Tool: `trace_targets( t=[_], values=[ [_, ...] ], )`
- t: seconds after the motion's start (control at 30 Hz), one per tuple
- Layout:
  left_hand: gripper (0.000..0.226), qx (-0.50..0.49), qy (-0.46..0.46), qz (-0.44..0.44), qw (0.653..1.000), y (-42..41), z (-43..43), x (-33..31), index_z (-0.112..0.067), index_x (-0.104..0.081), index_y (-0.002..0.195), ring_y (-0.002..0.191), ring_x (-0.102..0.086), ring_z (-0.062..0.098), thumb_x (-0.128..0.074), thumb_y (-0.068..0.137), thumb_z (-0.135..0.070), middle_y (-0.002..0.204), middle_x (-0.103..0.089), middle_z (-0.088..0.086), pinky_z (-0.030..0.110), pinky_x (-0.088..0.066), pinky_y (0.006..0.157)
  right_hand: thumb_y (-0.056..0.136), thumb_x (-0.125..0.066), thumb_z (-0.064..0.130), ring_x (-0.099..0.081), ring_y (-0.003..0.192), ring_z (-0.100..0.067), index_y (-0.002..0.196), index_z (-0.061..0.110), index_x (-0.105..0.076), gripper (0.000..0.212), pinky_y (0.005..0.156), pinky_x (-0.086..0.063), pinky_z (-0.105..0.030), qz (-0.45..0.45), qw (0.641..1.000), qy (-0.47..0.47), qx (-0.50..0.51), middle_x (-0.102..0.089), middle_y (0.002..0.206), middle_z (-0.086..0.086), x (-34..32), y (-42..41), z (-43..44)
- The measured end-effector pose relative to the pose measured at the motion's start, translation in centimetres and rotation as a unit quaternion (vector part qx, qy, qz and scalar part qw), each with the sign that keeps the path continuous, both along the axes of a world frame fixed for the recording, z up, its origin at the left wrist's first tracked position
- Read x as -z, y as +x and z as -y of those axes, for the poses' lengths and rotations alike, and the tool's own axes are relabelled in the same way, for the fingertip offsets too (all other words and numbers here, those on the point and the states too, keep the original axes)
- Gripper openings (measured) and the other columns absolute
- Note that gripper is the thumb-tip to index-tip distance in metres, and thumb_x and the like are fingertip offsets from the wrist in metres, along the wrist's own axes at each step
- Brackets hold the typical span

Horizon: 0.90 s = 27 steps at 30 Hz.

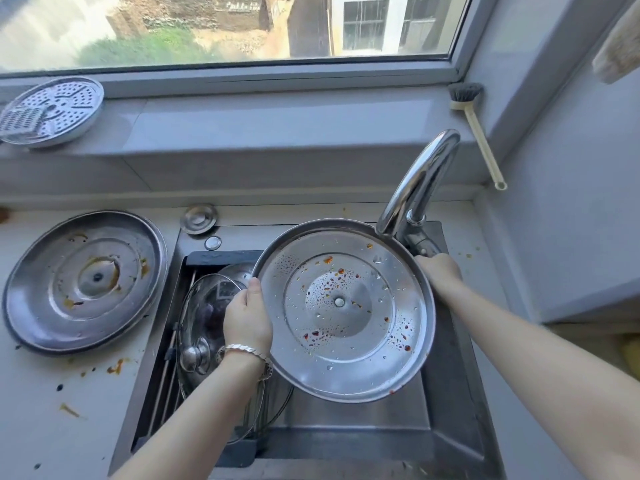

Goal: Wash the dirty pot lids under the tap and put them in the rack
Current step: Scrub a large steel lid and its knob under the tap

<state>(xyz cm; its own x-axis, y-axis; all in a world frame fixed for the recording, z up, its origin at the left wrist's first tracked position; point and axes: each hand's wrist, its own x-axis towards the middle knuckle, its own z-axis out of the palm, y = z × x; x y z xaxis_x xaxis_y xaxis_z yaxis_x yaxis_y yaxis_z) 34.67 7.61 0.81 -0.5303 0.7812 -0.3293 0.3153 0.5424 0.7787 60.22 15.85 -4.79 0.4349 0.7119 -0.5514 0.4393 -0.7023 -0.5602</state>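
A large steel pot lid [346, 310], underside up and dotted with red sauce specks and water drops, is held over the sink [446, 393]. My left hand [247, 317] grips its left rim. My right hand [438, 270] rests on the tap handle behind the lid's right edge, below the curved chrome tap [420, 178]. No water stream shows. A second dirty steel lid [85, 280] with orange stains lies on the counter to the left. A glass lid [204, 323] with a metal knob stands in the rack [166, 386] at the sink's left side.
A perforated steamer plate [52, 110] leans on the window ledge at the far left. A dish brush [476, 126] rests in the ledge's right corner. A small round sink cover [199, 218] sits behind the basin. Orange splatters mark the counter [69, 410].
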Motion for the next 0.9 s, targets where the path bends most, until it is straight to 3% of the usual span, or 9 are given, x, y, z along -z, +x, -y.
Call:
trace_targets(
  t=[0.17,0.27,0.4,0.47,0.53,0.6,0.73,0.83,0.9],
  values=[
    [0.047,-0.004,0.0,0.002,1.0,0.1,0.0,-0.1,-0.007,-0.042,0.063,0.058,-0.038,0.017,-0.031,0.099,-0.035,0.061,-0.043,0.004,0.027,-0.028,0.052,0.087,-0.051,0.017,-0.05,0.084,-0.029,0.11,-0.002,-0.058,0.03,0.073,-0.036,-0.028,0.002,1.0,0.001,-0.007,-0.061,0.106,-0.02,0.2,0.2,0.1],
    [0.045,-0.005,0.0,0.008,1.0,0.2,0.0,0.0,-0.004,-0.05,0.072,0.06,-0.041,0.018,-0.031,0.099,-0.035,0.063,-0.046,0.004,0.026,-0.03,0.053,0.087,-0.052,0.018,-0.051,0.085,-0.029,0.112,-0.001,-0.057,0.032,0.073,-0.039,-0.029,-0.001,1.0,0.004,-0.009,-0.061,0.111,-0.021,0.1,0.3,0.2],
    [0.046,-0.003,-0.001,0.009,1.0,0.1,0.1,0.3,-0.002,-0.054,0.079,0.064,-0.043,0.019,-0.03,0.098,-0.037,0.066,-0.048,0.004,0.026,-0.031,0.055,0.091,-0.044,0.023,-0.051,0.066,-0.023,0.114,-0.001,-0.054,0.035,0.055,-0.038,-0.024,0.012,0.999,-0.028,-0.033,-0.057,0.098,-0.016,-0.5,0.2,0.3],
    [0.047,-0.002,0.001,0.006,1.0,0.0,0.1,0.3,-0.004,-0.048,0.069,0.062,-0.04,0.02,-0.03,0.098,-0.036,0.063,-0.045,0.005,0.027,-0.029,0.054,0.094,-0.037,0.031,-0.056,0.092,-0.032,0.122,-0.003,-0.05,0.046,0.076,-0.044,-0.032,0.067,0.997,-0.013,-0.035,-0.055,0.114,-0.021,-0.9,-0.1,0.1],
    [0.047,-0.001,0.003,-0.001,1.0,0.1,0.2,0.2,-0.006,-0.042,0.063,0.06,-0.039,0.019,-0.03,0.099,-0.036,0.061,-0.043,0.005,0.028,-0.028,0.053,0.094,-0.035,0.031,-0.044,0.12,-0.033,0.127,-0.001,-0.046,0.047,0.097,-0.036,-0.038,0.136,0.983,0.112,-0.046,-0.047,0.131,-0.02,-2.0,-1.2,0.7],
    [0.046,-0.001,0.005,-0.002,1.0,0.4,0.2,0.0,-0.004,-0.047,0.069,0.065,-0.042,0.022,-0.03,0.099,-0.035,0.063,-0.045,0.004,0.029,-0.029,0.054,0.093,-0.031,0.034,-0.036,0.131,-0.027,0.132,0.003,-0.044,0.052,0.109,-0.024,-0.037,0.162,0.938,0.243,-0.187,-0.043,0.138,-0.013,-3.1,-3.4,2.4],
    [0.047,-0.009,0.012,0.026,1.0,1.9,0.1,-0.3,-0.002,-0.054,0.077,0.078,-0.048,0.026,-0.03,0.099,-0.036,0.074,-0.055,0.01,0.031,-0.033,0.066,0.088,-0.011,0.055,-0.001,0.146,-0.023,0.149,0.009,-0.012,0.076,0.116,0.007,-0.032,0.165,0.811,0.208,-0.522,-0.001,0.157,-0.007,-3.3,-8.8,8.1],
    [0.047,-0.008,0.025,0.022,0.999,2.3,0.2,-0.2,0.003,-0.06,0.094,0.094,-0.055,0.03,-0.031,0.099,-0.035,0.097,-0.062,0.018,0.032,-0.036,0.078,0.09,-0.001,0.058,-0.001,0.142,-0.024,0.148,0.007,-0.017,0.078,0.113,0.008,-0.027,0.139,0.7,0.261,-0.65,-0.002,0.153,-0.004,-2.9,-10.4,10.4],
    [0.047,-0.002,0.04,0.02,0.999,2.1,0.6,-0.4,0.003,-0.06,0.096,0.092,-0.053,0.028,-0.03,0.099,-0.033,0.094,-0.059,0.014,0.031,-0.034,0.076,0.083,0.001,0.069,0.002,0.143,-0.023,0.148,0.01,-0.011,0.089,0.113,0.009,-0.028,0.159,0.714,0.265,-0.628,0.005,0.151,-0.001,-2.5,-9.5,9.0]
  ],
)
